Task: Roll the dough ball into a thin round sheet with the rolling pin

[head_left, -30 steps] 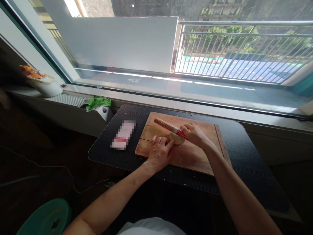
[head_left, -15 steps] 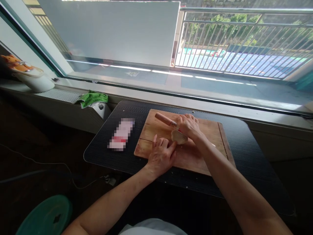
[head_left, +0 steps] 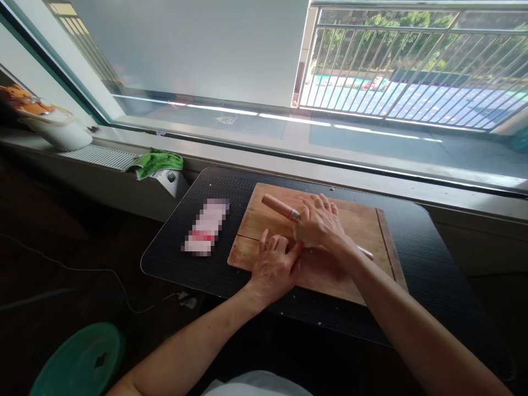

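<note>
From my end, through the head camera, I have both bare hands over the board (head_left: 247, 220), which lies on the black table (head_left: 173, 247) at the middle of the frame. My right hand (head_left: 324, 223) lies palm down across the pin (head_left: 278, 207), its fingers stretched out rather than wrapped around it. The pin slants across the board, one end bare to the upper left of the hand, the other showing beyond the wrist to the lower right. The dough (head_left: 297, 232) sits on the board just right of centre, partly under the pin and right hand, so I see only a pale edge. My left hand (head_left: 275, 267) rests to its left, fingers bent, thumb side against the dough — whether it pinches that edge, I cannot tell. A pixelated pink patch (head_left: 206, 225) lies on the table, left of the board. At the left of the frame I make out a green cloth (head_left: 159, 162) and a white bucket (head_left: 61, 135); in the lower left corner, a green stool (head_left: 78, 357). Through the window, upper right — a metal railing (head_left: 396, 104).
</note>
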`<state>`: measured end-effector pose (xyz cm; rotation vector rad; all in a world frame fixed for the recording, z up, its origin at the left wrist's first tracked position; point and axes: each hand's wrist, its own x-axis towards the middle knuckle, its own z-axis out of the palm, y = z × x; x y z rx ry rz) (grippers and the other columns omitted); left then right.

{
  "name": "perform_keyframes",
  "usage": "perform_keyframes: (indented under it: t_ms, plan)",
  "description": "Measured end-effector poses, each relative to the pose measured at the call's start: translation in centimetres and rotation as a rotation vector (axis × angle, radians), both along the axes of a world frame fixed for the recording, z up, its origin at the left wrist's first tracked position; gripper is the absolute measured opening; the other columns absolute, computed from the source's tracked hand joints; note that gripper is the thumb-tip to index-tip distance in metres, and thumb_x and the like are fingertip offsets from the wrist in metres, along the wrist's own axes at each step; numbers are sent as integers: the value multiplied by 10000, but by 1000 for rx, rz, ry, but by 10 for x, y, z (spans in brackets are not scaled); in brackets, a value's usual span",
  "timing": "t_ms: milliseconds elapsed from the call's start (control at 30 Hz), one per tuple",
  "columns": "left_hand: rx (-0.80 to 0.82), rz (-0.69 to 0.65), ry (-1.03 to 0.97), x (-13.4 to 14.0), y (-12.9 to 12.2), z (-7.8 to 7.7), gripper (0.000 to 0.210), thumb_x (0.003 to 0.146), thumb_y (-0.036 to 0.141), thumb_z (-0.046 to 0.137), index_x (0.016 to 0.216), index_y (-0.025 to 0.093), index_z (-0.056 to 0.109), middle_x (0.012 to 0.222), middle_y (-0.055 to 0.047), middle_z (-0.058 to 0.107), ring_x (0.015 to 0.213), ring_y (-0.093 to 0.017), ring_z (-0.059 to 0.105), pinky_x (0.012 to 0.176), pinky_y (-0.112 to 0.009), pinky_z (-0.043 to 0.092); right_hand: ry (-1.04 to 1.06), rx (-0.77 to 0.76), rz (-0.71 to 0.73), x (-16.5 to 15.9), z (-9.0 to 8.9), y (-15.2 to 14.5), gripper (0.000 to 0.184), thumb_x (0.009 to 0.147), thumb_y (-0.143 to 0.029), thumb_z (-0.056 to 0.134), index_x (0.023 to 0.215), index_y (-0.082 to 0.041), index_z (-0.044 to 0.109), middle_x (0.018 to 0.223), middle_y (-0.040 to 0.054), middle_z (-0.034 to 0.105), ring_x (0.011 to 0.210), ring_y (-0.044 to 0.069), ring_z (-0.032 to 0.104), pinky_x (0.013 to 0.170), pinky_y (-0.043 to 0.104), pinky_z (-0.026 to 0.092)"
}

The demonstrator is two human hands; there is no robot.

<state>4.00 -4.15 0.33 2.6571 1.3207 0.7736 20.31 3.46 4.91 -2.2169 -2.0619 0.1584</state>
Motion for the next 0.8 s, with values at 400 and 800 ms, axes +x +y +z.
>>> perform_keyframes:
  t_ms: [400,800]
  plan:
    - [21,153,-239,0,54,48,335,1008,208,407,1184,207,692,1036,-80,669,1061,-222,582,1065,-407,406,194,94,67,13,-5,8,513,998,-292,287,1369,-153,614,1558,133,458,1473,254,333,1202,448,293]
    - [-145,274,182,24,85,49,314,1007,282,426,883,200,703,946,-78,753,912,-241,688,774,-335,511,-55,164,-41,59,-21,-57,453,999,-287,292,1195,-188,687,1410,113,608,1395,268,439,1152,429,341]
